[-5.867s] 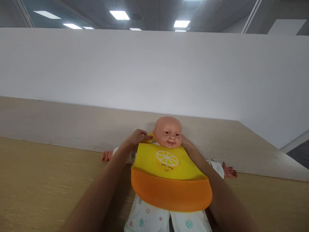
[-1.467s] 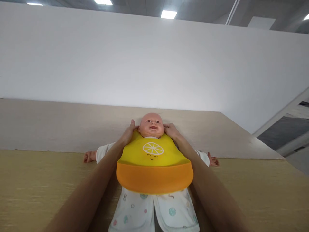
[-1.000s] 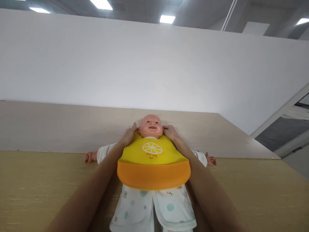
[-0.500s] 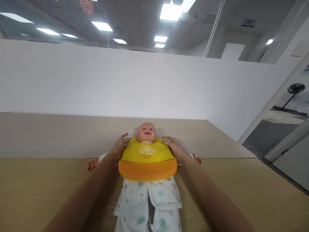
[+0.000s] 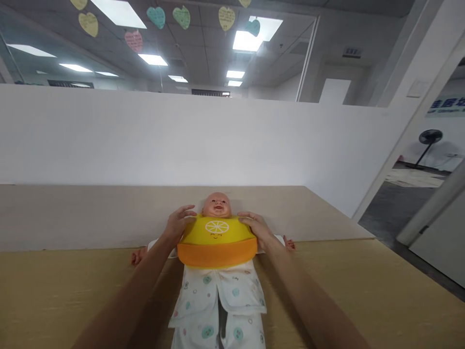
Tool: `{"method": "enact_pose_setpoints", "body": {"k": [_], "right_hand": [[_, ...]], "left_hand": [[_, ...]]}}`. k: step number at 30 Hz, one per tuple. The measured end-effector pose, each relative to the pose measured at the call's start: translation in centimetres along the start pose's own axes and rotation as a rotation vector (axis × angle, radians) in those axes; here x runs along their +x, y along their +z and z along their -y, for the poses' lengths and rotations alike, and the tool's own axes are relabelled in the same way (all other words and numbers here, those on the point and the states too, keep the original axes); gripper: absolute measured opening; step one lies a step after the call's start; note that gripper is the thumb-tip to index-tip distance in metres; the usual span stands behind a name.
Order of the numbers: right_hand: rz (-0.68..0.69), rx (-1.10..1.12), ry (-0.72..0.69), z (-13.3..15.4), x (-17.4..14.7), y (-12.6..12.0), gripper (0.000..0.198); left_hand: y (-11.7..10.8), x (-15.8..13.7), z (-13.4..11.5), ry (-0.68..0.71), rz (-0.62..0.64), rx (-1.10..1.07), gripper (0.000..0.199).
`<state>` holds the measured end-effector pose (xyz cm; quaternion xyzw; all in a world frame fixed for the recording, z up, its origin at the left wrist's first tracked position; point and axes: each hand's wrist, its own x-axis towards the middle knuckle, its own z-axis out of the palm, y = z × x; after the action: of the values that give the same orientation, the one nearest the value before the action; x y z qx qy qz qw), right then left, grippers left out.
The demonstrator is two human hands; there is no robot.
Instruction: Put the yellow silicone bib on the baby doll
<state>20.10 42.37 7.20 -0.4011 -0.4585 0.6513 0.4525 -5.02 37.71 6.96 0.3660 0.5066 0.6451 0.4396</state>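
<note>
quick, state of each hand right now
Left hand: open, by the yellow bib with curved orange pocket.
Right hand: open, at the bib's opposite edge.

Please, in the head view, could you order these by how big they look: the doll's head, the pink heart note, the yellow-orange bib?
From largest to smallest:
1. yellow-orange bib
2. doll's head
3. pink heart note

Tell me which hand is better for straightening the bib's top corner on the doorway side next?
Probably the right hand: its fingers are at that corner of the smooth yellow-and-orange bib. The left hand is by the opposite edge, across the white citrus-slice print.
</note>
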Motion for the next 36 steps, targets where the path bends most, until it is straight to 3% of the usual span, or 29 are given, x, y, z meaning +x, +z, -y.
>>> {"method": "enact_pose_setpoints", "body": {"k": [11,15,19,21,25,27,31,36], "right_hand": [[-0.06,-0.001,0.001,-0.9,0.9,0.2,0.031],[-0.068,-0.013,-0.038,-1.4,1.2,0.1,0.025],[-0.074,-0.013,-0.054,-1.7,1.4,0.0,0.022],[-0.079,-0.023,-0.055,-1.8,1.4,0.2,0.022],[-0.084,-0.032,-0.052,-1.9,1.4,0.3,0.024],[-0.081,-0.037,-0.053,-2.1,1.5,0.3,0.025],[-0.1,-0.065,-0.07,-2.2,1.8,0.1,0.023],[-0.079,-0.079,-0.046,-1.9,1.6,-0.2,0.021]], "left_hand": [[0.0,1.0,0.5,-0.093,-0.059,0.075,0.042],[-0.3,0.4,0.7,-0.06,-0.147,0.246,0.033],[-0.9,-2.0,-0.3,0.152,-0.156,0.54,0.026],[-1.3,-4.0,-1.2,0.314,-0.039,0.651,0.026],[-1.5,-8.3,-2.5,0.697,0.357,0.923,0.028],[-1.2,-9.8,-2.5,0.847,0.448,1.048,0.028],[-0.7,-10.9,-1.4,1.045,0.37,1.19,0.02],[-0.8,-11.0,-0.2,1.117,0.263,1.228,0.021]]}}
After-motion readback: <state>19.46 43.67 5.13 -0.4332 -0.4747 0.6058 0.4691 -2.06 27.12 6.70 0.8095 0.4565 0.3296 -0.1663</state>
